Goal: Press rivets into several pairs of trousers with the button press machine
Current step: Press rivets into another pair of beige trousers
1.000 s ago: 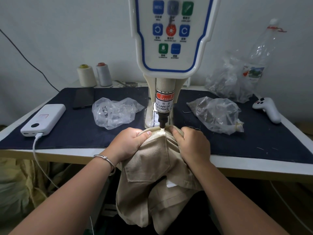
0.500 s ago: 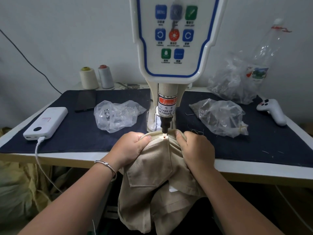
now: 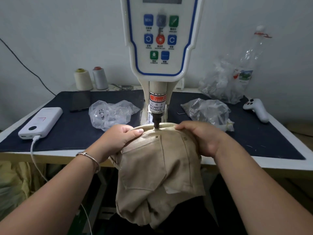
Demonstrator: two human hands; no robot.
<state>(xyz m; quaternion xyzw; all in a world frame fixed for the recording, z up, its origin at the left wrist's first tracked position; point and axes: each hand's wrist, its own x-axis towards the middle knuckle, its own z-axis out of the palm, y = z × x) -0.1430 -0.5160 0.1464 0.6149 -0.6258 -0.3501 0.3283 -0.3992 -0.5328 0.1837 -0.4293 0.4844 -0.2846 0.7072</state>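
Trousers (image 3: 159, 160) under the punch (image 3: 156, 122)

Both hands pinch the waistband — left hand (image 3: 116, 138) left of the punch, right hand (image 3: 201, 136) right of it — band running crosswise beneath it.

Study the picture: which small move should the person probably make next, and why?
Probably hold the trousers steady until the punch lifts. It sits down on the waistband, with the left hand and right hand pinning cloth either side, close by.

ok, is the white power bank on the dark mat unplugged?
No, a white cable is plugged into the white power bank at its near end.
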